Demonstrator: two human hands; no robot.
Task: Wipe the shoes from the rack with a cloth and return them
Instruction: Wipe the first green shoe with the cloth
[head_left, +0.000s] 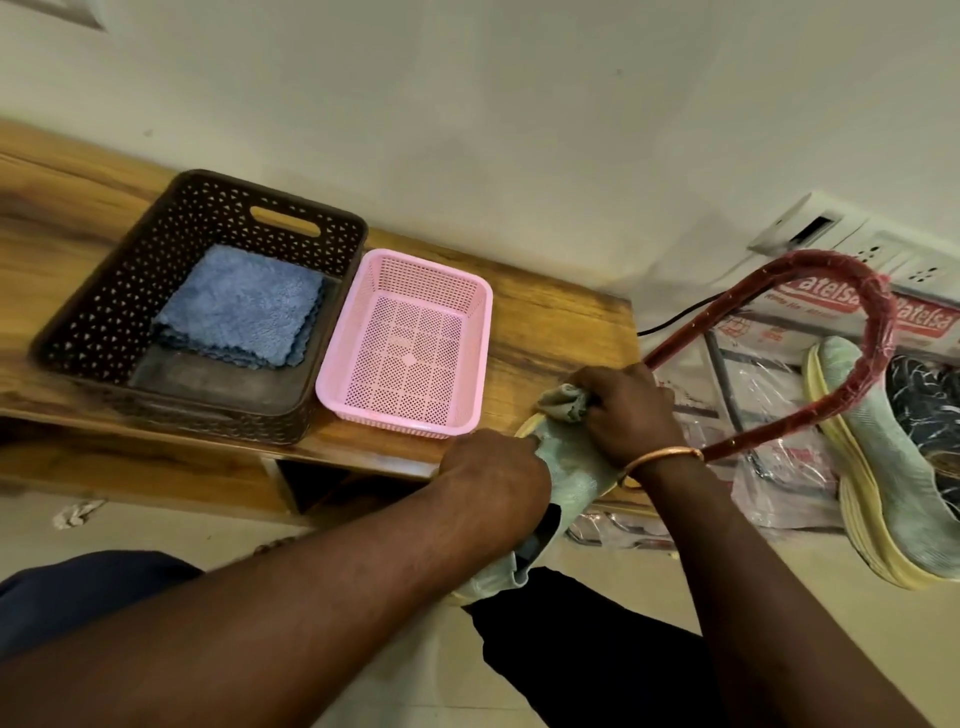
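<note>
Low over the end of the long brown wooden bench (561, 322), the person's left hand (493, 467) grips the pale green knit shoe with a yellow sole (576, 483). Its fingers curl over the shoe's upper, though their tips are hidden behind the hand. The shoe lies between the two hands, with its toe up by the bench edge and its heel down toward the person's lap. Just past the left fingers, the right hand (631, 410) has its fingers clamped together round a crumpled grey-green cloth (563, 402), which bulges out beyond the knuckles and is pressed against the toe of the shoe. A thin copper-coloured bangle (662, 457) circles the right wrist. Just ahead of the left fingers, a pink perforated plastic basket (421, 278) stands on the bench. Touching its far side is a larger dark brown perforated plastic basket (208, 218) that holds a stack of folded blue microfibre cloths (239, 306). Beyond the right hand, a curved red tube wrapped in plastic film (821, 257) arches up from behind the wrist. A second pale green shoe with a yellow sole (878, 467) stands tilted on its side beneath that arch, well apart from both hands. It rests by clear plastic packaging (769, 467).
</note>
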